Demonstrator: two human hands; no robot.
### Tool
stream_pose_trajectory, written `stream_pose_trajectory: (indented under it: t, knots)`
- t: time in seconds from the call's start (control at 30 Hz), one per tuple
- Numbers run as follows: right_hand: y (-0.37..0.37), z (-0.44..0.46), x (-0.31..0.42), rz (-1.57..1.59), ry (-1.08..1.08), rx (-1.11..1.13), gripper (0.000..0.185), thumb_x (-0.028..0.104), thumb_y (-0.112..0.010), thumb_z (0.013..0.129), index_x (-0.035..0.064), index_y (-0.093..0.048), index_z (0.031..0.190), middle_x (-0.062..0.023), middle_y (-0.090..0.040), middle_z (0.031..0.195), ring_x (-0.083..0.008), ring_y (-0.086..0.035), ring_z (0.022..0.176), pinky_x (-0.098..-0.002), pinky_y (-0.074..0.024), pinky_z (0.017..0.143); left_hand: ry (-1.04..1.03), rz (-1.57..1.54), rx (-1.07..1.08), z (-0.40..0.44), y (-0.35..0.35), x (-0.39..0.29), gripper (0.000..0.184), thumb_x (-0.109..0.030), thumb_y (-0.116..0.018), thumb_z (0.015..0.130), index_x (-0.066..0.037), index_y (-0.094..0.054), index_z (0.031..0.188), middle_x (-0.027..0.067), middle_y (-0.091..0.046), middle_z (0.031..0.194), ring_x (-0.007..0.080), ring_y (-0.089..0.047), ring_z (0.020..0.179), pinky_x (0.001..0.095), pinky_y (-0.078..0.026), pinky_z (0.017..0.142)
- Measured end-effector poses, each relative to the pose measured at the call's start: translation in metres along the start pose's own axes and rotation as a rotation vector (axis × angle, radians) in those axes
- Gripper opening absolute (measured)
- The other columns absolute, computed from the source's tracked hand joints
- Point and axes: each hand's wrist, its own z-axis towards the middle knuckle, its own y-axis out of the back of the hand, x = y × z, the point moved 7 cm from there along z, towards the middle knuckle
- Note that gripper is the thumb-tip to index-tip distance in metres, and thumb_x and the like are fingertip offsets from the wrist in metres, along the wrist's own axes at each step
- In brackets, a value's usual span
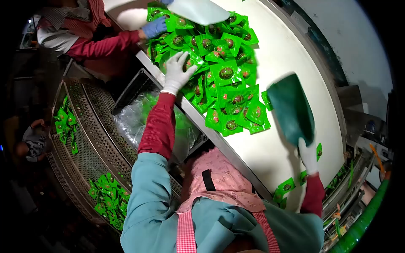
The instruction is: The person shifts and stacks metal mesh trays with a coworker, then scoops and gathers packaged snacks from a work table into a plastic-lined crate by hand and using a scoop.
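Note:
My left hand (178,72), in a white glove, rests with fingers spread on the near edge of a heap of green packets (225,74). Each packet is shiny, with a dark round picture on it. My right hand (309,156), also gloved in white, grips the handle end of a dark green scoop (291,107). The scoop lies over the white table to the right of the heap, its blade pointing away from me. One packet touches its left edge. A few stray packets (287,185) lie near my right forearm.
Across on the left, a co-worker's blue-gloved hand (155,28) touches the heap, near a pale scoop (200,10). A crate lined with a clear plastic bag (139,118) stands below the table edge. A perforated metal conveyor (105,122) carries more packets at left.

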Motion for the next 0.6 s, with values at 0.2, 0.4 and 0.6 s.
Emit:
stream_pose_trajectory:
  t: [0.2, 0.4, 0.6]
  knots:
    - [0.022, -0.12, -0.095, 0.048, -0.832, 0.378, 0.026, 0.028, -0.055, 0.089, 0.0022, -0.057, 0.085, -0.0107, -0.057, 0.054, -0.0203, -0.055, 0.041, -0.0303, -0.0416, 0.037, 0.108, -0.093, 0.082, 0.0, -0.013, -0.003, 0.064, -0.046, -0.07, 0.077, -0.014, -0.056, 0.13, 0.0145, -0.053, 0.127, 0.0348, -0.045, 0.118, 0.0439, -0.035, 0.104]
    - [-0.108, -0.007, 0.005, 0.218, -0.629, 0.626, 0.02, 0.021, -0.051, 0.088, 0.0036, -0.053, 0.097, -0.0063, -0.052, 0.054, -0.0165, -0.052, 0.041, -0.0294, -0.0408, 0.037, 0.144, -0.018, 0.226, -0.003, -0.033, -0.044, 0.073, -0.056, -0.07, 0.073, -0.017, -0.054, 0.133, 0.0158, -0.04, 0.143, 0.0466, -0.03, 0.13, 0.0523, -0.029, 0.11]
    - [-0.202, 0.083, 0.073, 0.345, -0.48, 0.676, 0.018, 0.015, -0.05, 0.087, 0.0023, -0.05, 0.1, -0.0096, -0.054, 0.057, -0.0194, -0.05, 0.039, -0.0324, -0.0428, 0.034, 0.156, -0.036, 0.12, 0.023, -0.028, -0.04, 0.063, -0.059, -0.067, 0.075, -0.017, -0.064, 0.121, 0.0172, -0.052, 0.126, 0.0392, -0.048, 0.111, 0.0477, -0.044, 0.094]
